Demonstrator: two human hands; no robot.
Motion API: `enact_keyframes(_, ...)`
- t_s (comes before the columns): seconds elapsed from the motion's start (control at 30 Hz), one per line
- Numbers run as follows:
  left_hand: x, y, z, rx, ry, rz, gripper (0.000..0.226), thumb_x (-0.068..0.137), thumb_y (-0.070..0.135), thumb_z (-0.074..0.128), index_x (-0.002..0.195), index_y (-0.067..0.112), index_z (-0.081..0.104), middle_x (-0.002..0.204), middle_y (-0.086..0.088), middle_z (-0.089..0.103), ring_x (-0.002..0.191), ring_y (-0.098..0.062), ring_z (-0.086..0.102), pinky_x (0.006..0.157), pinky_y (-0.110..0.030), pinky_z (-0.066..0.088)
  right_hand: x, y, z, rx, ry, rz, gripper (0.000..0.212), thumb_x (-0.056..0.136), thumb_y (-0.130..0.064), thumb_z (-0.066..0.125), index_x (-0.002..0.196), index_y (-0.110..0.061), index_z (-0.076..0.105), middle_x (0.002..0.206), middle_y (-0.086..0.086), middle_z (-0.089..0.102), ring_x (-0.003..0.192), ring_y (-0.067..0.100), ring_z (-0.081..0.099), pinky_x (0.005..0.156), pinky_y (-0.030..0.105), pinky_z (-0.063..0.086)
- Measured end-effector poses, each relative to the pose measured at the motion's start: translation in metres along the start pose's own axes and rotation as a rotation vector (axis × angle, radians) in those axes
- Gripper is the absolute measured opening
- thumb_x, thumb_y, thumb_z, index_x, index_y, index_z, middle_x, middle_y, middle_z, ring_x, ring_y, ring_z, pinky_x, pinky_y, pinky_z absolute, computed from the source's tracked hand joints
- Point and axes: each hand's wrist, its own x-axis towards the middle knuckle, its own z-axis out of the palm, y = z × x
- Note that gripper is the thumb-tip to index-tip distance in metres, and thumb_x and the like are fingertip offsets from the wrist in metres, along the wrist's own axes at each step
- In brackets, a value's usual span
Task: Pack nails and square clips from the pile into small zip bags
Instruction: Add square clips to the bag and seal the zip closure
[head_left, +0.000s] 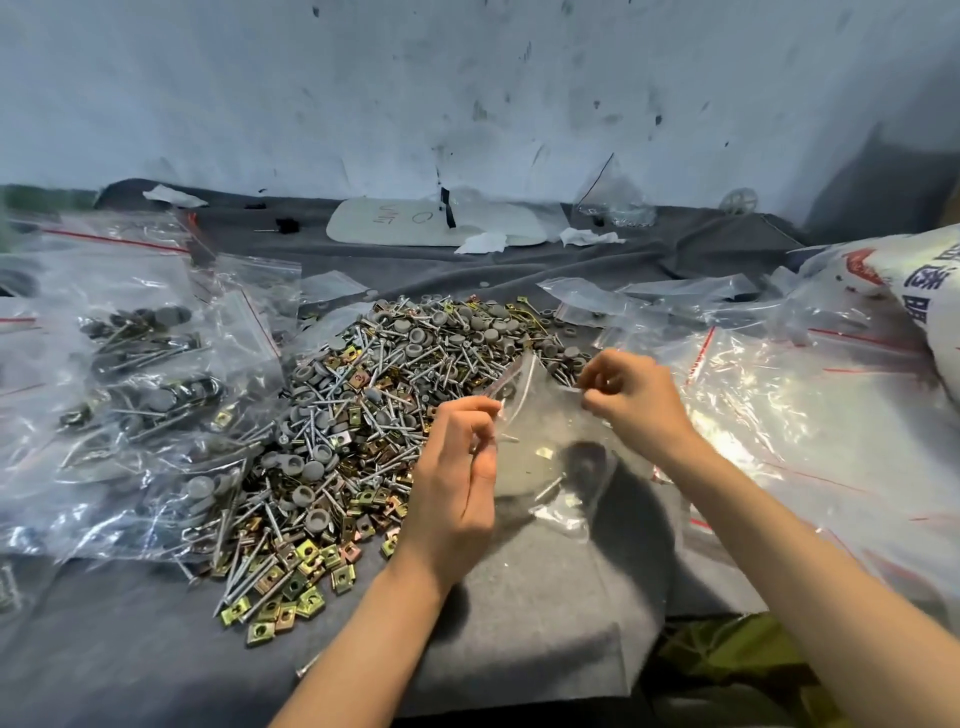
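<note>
A big pile of silver nails, brass-coloured square clips and grey round caps covers the middle of the grey cloth. Both hands hold one small clear zip bag just right of the pile. My left hand pinches the bag's left top corner, and my right hand pinches its right top corner. The bag hangs between them with its red-lined mouth up. Inside it I see a nail, a square clip and something dark and round.
Filled zip bags lie heaped on the left. Empty red-striped zip bags spread out on the right, beside a white printed sack. A white board and paper scraps lie by the stained back wall. The table's front edge is near my forearms.
</note>
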Motion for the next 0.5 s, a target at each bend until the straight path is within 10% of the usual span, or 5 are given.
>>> enact_keyframes(0.2, 0.0, 0.001, 0.001, 0.006, -0.008, 0.125, 0.012, 0.091, 0.013, 0.042, 0.102, 0.015, 0.044, 0.128, -0.01, 0.04, 0.12, 0.003, 0.04, 0.096, -0.011, 0.038, -0.018, -0.076, -0.047, 0.494, 0.115, -0.406, 0.029, 0.08, 0.007, 0.061, 0.086, -0.021, 0.063, 0.077, -0.007, 0.066, 0.071, 0.012, 0.067, 0.072, 0.024, 0.055)
enact_keyframes(0.5, -0.001, 0.002, 0.001, 0.148, 0.011, 0.285, 0.014, 0.102, 0.02, 0.033, 0.104, 0.008, 0.041, 0.131, -0.022, 0.039, 0.124, -0.01, 0.037, 0.105, -0.014, 0.028, -0.034, -0.108, -0.049, -0.207, -0.134, -0.742, 0.024, 0.088, 0.001, 0.061, 0.11, -0.008, 0.067, 0.086, 0.004, 0.069, 0.078, 0.018, 0.063, 0.074, 0.035, 0.049)
